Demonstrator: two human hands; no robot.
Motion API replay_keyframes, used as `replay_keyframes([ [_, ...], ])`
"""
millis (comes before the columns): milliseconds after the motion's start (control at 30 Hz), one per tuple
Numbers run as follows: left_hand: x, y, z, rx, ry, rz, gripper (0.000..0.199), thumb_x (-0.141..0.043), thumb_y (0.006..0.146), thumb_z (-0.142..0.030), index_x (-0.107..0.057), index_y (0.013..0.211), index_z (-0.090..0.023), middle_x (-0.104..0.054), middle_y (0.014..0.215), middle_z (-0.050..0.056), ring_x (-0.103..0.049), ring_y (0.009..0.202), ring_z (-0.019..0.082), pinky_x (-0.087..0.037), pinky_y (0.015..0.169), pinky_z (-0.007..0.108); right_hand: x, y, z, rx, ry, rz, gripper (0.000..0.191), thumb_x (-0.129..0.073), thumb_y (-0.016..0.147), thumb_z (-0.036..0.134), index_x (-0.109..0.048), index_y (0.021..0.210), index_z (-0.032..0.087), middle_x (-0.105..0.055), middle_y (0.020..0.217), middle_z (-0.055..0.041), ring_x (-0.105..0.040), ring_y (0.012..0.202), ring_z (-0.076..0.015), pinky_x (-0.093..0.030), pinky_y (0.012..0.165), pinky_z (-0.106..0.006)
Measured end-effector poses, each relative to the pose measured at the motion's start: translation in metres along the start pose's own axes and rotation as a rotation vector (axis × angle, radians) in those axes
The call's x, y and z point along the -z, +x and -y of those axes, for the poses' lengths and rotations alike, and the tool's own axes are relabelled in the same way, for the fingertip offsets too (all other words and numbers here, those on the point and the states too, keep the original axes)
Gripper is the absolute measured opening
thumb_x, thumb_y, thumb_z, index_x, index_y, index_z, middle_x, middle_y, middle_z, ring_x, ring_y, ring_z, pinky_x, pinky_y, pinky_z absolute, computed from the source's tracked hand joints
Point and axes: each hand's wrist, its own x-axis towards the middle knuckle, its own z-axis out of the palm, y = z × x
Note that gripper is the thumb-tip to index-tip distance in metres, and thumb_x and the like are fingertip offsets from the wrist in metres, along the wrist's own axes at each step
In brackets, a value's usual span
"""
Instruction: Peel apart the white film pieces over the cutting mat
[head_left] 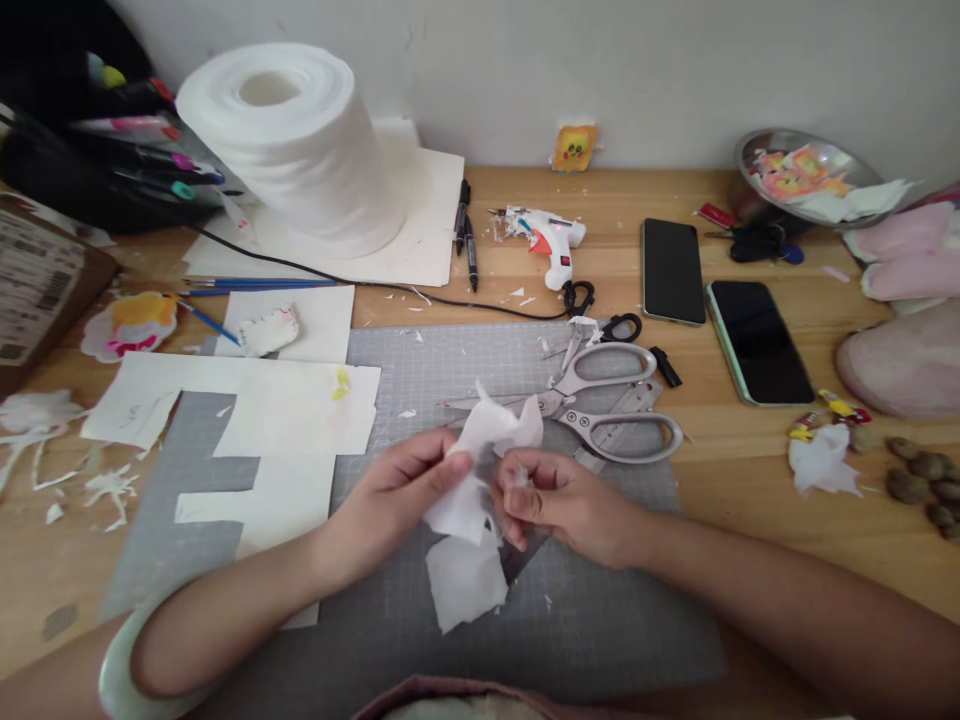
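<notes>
My left hand [420,480] pinches a crumpled piece of thin white paper [469,500] between thumb and fingers, above the grey cutting mat [390,640]. Close beside it, my right hand [559,505] is closed with a small whitish scrap [519,478] at its fingertips; whether this joins the larger piece I cannot tell. Below the hands lies a second white piece [466,580], partly covered at its top. A dark flat thing beneath my right hand is mostly hidden. Grey-handled scissors [600,400] rest just beyond the hands, on a metal ruler [630,405].
Cut white card [300,400] covers the mat's left. Behind stand a big white roll [300,160] and a glue gun [551,240] with a black cord. Two phones [673,270], a metal bowl [750,190] of scraps and brown nuts or stones [907,485] lie right.
</notes>
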Motion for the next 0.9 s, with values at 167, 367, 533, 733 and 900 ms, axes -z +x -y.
replay_keyframes([
  [167, -0.004, -0.002, -0.004, -0.065, 0.148, 0.221, 0.035, -0.046, 0.084, -0.047, -0.059, 0.079, -0.014, -0.063, 0.073, 0.003, -0.056, 0.068, 0.015, -0.044, 0.062, 0.025, -0.004, 0.0, 0.004, -0.02, -0.097, -0.039, 0.038, -0.071, 0.069, 0.043, -0.045, 0.076, 0.016, -0.049, 0.059, 0.0067, -0.047, 0.052, -0.005, -0.038, 0.052, -0.019],
  [367, -0.003, 0.0, -0.005, -0.149, 0.251, 0.403, 0.025, -0.054, 0.083, -0.038, -0.067, 0.087, -0.016, -0.069, 0.088, 0.004, -0.06, 0.083, 0.017, -0.044, 0.076, 0.025, -0.005, -0.001, 0.003, -0.03, -0.242, -0.039, 0.043, -0.057, 0.075, 0.058, -0.043, 0.072, 0.017, -0.049, 0.057, 0.0053, -0.047, 0.051, -0.0066, -0.039, 0.052, -0.022],
  [533, 0.001, 0.001, -0.011, -0.179, 0.254, 0.517, 0.024, -0.049, 0.088, -0.03, -0.068, 0.089, -0.016, -0.069, 0.087, 0.005, -0.061, 0.083, 0.015, -0.042, 0.076, 0.023, -0.004, -0.003, 0.001, -0.038, -0.247, -0.003, 0.046, -0.056, 0.074, 0.062, -0.044, 0.073, 0.017, -0.048, 0.057, 0.0044, -0.046, 0.051, -0.0079, -0.039, 0.053, -0.024],
  [733, 0.005, 0.003, -0.012, -0.144, 0.191, 0.585, 0.024, -0.049, 0.088, -0.028, -0.068, 0.093, -0.015, -0.069, 0.092, 0.007, -0.061, 0.085, 0.016, -0.042, 0.075, 0.023, -0.003, -0.004, 0.003, -0.034, -0.19, 0.046, 0.04, -0.059, 0.077, 0.054, -0.046, 0.07, 0.016, -0.049, 0.056, 0.0037, -0.046, 0.053, -0.008, -0.037, 0.056, -0.024],
  [900, 0.006, 0.003, -0.009, -0.077, 0.169, 0.526, 0.027, -0.051, 0.085, -0.034, -0.067, 0.086, -0.012, -0.066, 0.081, 0.005, -0.057, 0.074, 0.015, -0.041, 0.065, 0.023, 0.001, -0.003, 0.001, -0.059, 0.032, 0.013, 0.036, -0.066, 0.073, 0.046, -0.047, 0.069, 0.015, -0.05, 0.055, 0.004, -0.047, 0.05, -0.0073, -0.035, 0.052, -0.023],
])
